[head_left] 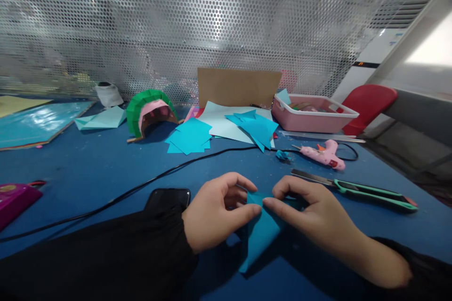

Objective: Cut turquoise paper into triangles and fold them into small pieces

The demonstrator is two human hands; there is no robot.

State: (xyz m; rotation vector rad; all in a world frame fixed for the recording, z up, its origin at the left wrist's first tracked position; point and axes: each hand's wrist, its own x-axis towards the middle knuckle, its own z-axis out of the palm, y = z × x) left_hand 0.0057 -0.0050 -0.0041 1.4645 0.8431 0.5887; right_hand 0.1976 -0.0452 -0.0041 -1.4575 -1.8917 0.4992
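Between my two hands is a folded sheet of blue paper, held just above the blue table with a pointed end hanging toward me. My left hand pinches its upper left edge, thumb pressed on the near face. On the other side, my right hand grips the top edge, its thumb tip almost meeting the left thumb. The fingers behind the paper are partly hidden. Closest to my right hand lies a pair of scissors with green and black handles. A black phone rests beside my left wrist.
Beyond my hands lie blue paper squares, folded blue pieces on white sheets, and a crumpled blue scrap. A pink glue gun and pink basket are at right. A black cable crosses the table; a green paper arch stands behind.
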